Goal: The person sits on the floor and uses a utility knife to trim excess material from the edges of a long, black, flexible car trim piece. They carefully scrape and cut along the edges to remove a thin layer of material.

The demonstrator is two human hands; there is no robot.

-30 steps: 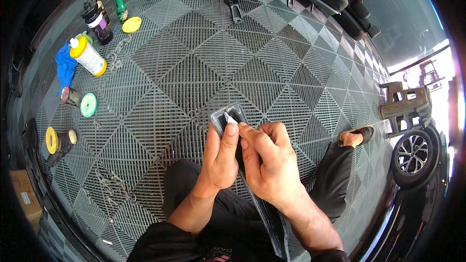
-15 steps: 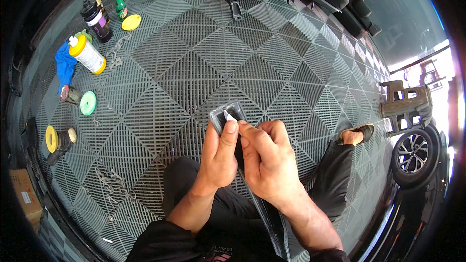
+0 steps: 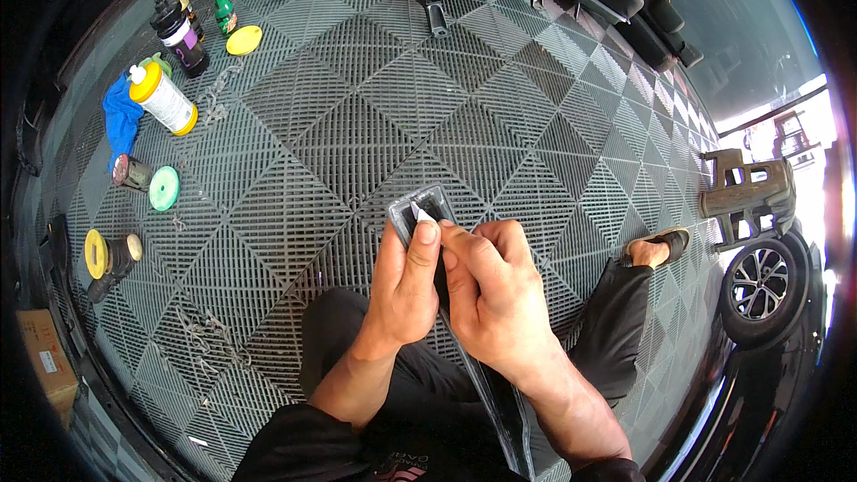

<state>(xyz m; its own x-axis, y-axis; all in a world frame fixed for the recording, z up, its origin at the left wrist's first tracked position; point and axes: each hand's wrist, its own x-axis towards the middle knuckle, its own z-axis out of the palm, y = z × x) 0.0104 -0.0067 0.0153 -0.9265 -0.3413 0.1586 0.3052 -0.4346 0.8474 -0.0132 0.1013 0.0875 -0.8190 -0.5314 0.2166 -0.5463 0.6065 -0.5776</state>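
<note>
A long black trim strip (image 3: 494, 403) with a shiny pale edge runs from my lap up to its blunt end in front of me. Wrapped around its left side is my left hand (image 3: 402, 290), closed, the thumb lying on top near the end. My right hand (image 3: 500, 299) is closed too, its thumb and index finger pinched at a small white pointed piece (image 3: 421, 213). The white tip sticks out past my thumb and fingertip against the strip's inner face. My fingers hide the rest of it, so I cannot make out its kind.
On the grated tile floor at left are a yellow-and-white bottle (image 3: 164, 101), a blue cloth (image 3: 121, 120), a dark bottle (image 3: 181, 38), a green bottle (image 3: 223, 9), a green pad (image 3: 164, 188) and a polisher (image 3: 112, 256). A dark step stool (image 3: 748, 189) and car wheel (image 3: 759, 278) stand right.
The view has shifted very slightly. Both hands keep their hold on the strip and white piece, with hardly any movement.
</note>
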